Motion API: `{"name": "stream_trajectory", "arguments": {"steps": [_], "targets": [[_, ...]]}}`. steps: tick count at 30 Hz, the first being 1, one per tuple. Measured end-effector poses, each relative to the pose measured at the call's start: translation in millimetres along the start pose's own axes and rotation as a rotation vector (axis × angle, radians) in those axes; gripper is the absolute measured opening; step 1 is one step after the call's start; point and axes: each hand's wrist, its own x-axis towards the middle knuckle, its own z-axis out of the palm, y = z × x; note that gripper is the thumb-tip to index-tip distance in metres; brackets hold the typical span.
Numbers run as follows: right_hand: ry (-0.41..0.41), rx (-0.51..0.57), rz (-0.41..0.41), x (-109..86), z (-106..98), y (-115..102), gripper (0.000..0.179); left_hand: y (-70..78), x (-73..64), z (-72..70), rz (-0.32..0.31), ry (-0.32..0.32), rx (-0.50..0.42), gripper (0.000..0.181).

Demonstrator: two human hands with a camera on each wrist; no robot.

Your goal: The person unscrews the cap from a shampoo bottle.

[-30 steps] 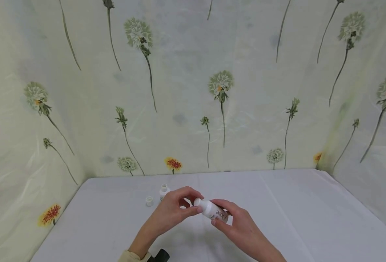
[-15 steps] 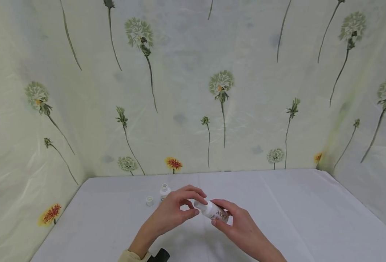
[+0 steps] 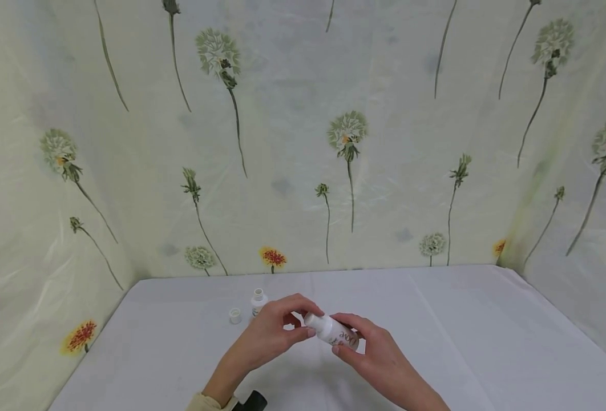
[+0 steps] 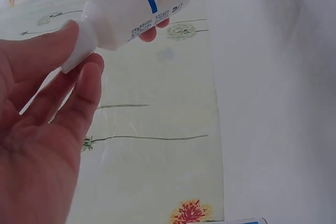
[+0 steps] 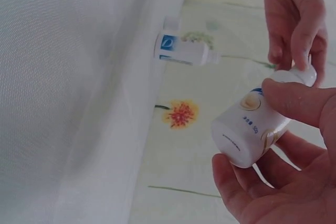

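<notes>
A small white bottle (image 3: 334, 330) with a "Dove" label is held tilted in the air over the table, its capped end pointing left. My right hand (image 3: 385, 357) grips its body, thumb on one side and fingers on the other, as the right wrist view shows with the bottle's base (image 5: 231, 145) toward the camera. My left hand (image 3: 269, 331) pinches the white cap (image 4: 81, 51) between thumb and fingertips. Behind the left hand stands a second white bottle (image 5: 184, 51) with a blue label and a bare neck. Left of it lies a loose white cap (image 3: 235, 315).
A white cloth covers the table (image 3: 436, 331). Flower-printed sheeting (image 3: 282, 142) rises behind it and along both sides. A black object (image 3: 254, 401) sits at my left wrist, by the sleeve.
Half a second ago my left index finger was raised off the cap; now thumb and fingers have closed on it again. The right hand and bottle have stayed in place.
</notes>
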Motion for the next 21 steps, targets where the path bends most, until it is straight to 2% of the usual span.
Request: {"name": "stream_trajectory", "arguments": {"steps": [5,21], "targets": [[-0.003,-0.004,0.009,0.7,-0.3,-1.1,0.041,0.9,-0.7,-2.4,-0.016,0.019,0.01,0.023],[-0.002,-0.016,0.023,4.1,-0.5,-0.2,0.039,3.0,-1.6,-8.6,-0.001,0.054,-0.022,0.026]]}}
